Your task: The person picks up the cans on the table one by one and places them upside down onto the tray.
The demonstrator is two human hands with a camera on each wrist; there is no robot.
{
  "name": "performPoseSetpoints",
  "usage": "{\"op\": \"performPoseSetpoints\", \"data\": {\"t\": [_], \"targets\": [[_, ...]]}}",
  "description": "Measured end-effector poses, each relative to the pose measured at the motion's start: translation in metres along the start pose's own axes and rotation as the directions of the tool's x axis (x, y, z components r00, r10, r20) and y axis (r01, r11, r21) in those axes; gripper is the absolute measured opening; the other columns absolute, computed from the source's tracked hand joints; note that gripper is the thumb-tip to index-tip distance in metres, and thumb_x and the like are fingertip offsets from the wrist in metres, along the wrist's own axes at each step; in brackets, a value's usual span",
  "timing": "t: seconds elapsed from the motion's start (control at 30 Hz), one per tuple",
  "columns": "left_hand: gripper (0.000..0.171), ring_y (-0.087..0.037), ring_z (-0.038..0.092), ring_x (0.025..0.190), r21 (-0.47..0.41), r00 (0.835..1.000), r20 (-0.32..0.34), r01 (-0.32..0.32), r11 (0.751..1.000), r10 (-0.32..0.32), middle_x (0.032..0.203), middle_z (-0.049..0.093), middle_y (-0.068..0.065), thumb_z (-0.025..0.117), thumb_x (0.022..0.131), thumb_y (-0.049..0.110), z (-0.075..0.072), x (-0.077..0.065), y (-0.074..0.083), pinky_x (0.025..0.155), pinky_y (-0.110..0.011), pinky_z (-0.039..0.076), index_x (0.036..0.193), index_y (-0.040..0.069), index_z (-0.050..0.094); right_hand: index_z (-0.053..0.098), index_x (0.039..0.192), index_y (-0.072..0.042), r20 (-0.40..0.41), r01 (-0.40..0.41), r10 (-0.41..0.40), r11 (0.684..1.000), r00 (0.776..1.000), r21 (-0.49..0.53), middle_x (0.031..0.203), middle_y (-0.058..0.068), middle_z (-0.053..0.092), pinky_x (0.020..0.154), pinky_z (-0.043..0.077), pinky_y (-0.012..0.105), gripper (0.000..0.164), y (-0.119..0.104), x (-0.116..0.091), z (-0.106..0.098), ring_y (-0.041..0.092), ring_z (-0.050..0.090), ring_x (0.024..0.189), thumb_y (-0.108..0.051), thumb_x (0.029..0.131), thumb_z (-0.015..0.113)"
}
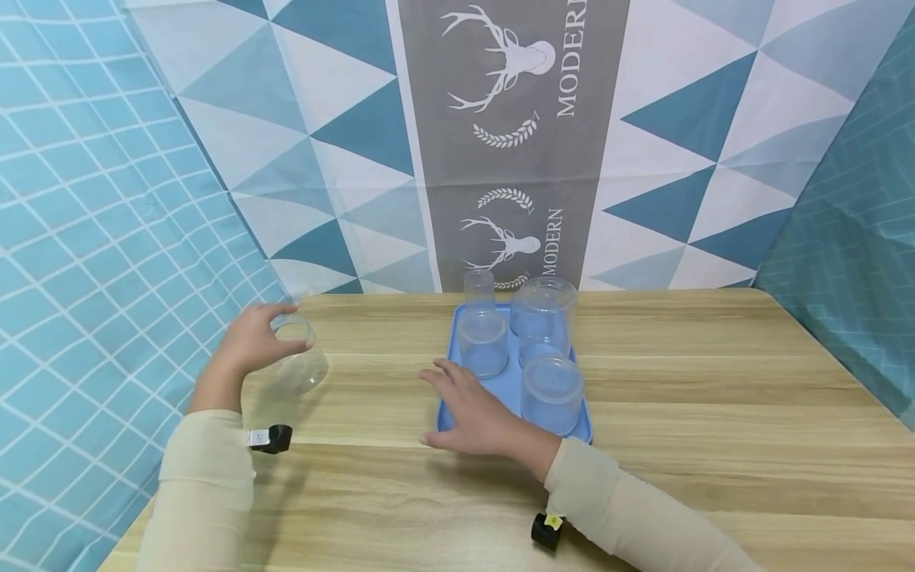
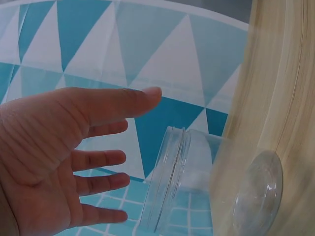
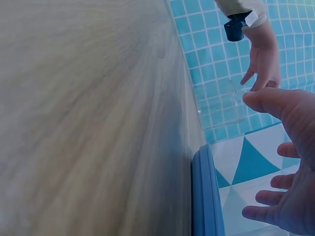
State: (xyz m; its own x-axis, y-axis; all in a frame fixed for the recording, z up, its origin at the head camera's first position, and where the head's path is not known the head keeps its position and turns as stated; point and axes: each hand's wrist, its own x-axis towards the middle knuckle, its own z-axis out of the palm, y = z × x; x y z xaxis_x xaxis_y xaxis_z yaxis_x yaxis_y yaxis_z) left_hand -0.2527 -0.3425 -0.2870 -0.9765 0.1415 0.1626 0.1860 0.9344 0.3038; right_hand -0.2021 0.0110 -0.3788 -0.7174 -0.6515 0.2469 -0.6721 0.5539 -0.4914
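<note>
My left hand (image 1: pixel 259 340) is at the left of the table, thumb and fingers spread beside the rim of a clear jar (image 1: pixel 303 372). In the left wrist view the jar (image 2: pixel 170 182) stands upright on the wood, and a gap shows between its rim and the fingertips. My right hand (image 1: pixel 472 409) hovers at the near left corner of a blue tray (image 1: pixel 506 389), its fingers parted and nothing held. On that tray stand several clear containers, among them a wide jar (image 1: pixel 552 393) at the near right and a smaller jar (image 1: pixel 483 345) at the left.
Farther back on the tray are a slim clear container (image 1: pixel 479 287) and a taller clear jar (image 1: pixel 545 318). The wooden table (image 1: pixel 686 445) meets a patterned cloth (image 1: pixel 343 159) at its back, with blue tiled cloth (image 1: pixel 93 262) along the left.
</note>
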Motion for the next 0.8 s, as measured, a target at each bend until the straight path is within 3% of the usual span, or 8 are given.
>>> {"op": "performPoseSetpoints", "data": {"t": [0.1, 0.4, 0.6, 0.8], "targets": [[0.078, -0.058, 0.029, 0.127, 0.029, 1.000, 0.021, 0.018, 0.999, -0.019, 0.138, 0.035, -0.041, 0.076, 0.082, 0.036, -0.002, 0.001, -0.002, 0.099, -0.072, 0.030, 0.139, -0.008, 0.044, 0.029, 0.152, -0.012, 0.005, -0.013, 0.012, 1.000, 1.000, 0.029, 0.156, 0.018, 0.022, 0.104, 0.041, 0.052, 0.088, 0.000, 0.002, 0.003, 0.039, 0.028, 0.139, -0.040, 0.083, 0.076], [0.113, -0.065, 0.023, 0.125, 0.085, 0.983, 0.138, 0.109, 0.990, -0.120, 0.142, 0.017, -0.047, 0.082, 0.072, 0.049, -0.003, 0.006, -0.007, 0.093, -0.075, 0.034, 0.153, 0.001, 0.019, 0.023, 0.154, -0.016, 0.017, -0.044, 0.043, 0.995, 0.999, 0.086, 0.155, 0.019, 0.022, 0.107, 0.037, 0.054, 0.093, 0.003, 0.007, 0.008, 0.039, 0.026, 0.141, -0.041, 0.082, 0.076], [0.114, -0.069, 0.021, 0.122, 0.086, 0.965, 0.210, 0.144, 0.986, -0.159, 0.142, 0.010, -0.049, 0.083, 0.071, 0.048, -0.005, 0.010, -0.010, 0.090, -0.076, 0.035, 0.153, 0.001, 0.019, 0.024, 0.154, -0.016, 0.027, -0.068, 0.065, 0.993, 0.998, 0.102, 0.156, 0.018, 0.021, 0.108, 0.036, 0.054, 0.092, 0.004, 0.011, 0.008, 0.038, 0.025, 0.141, -0.042, 0.082, 0.076], [0.105, -0.065, 0.025, 0.123, 0.076, 0.960, 0.233, 0.140, 0.987, -0.154, 0.140, 0.014, -0.048, 0.082, 0.073, 0.044, -0.002, 0.014, -0.013, 0.091, -0.075, 0.036, 0.151, 0.002, 0.025, 0.025, 0.155, -0.017, 0.042, -0.066, 0.061, 0.988, 0.997, 0.139, 0.156, 0.018, 0.021, 0.109, 0.034, 0.054, 0.094, 0.004, 0.017, 0.012, 0.036, 0.024, 0.142, -0.043, 0.080, 0.077]]}}
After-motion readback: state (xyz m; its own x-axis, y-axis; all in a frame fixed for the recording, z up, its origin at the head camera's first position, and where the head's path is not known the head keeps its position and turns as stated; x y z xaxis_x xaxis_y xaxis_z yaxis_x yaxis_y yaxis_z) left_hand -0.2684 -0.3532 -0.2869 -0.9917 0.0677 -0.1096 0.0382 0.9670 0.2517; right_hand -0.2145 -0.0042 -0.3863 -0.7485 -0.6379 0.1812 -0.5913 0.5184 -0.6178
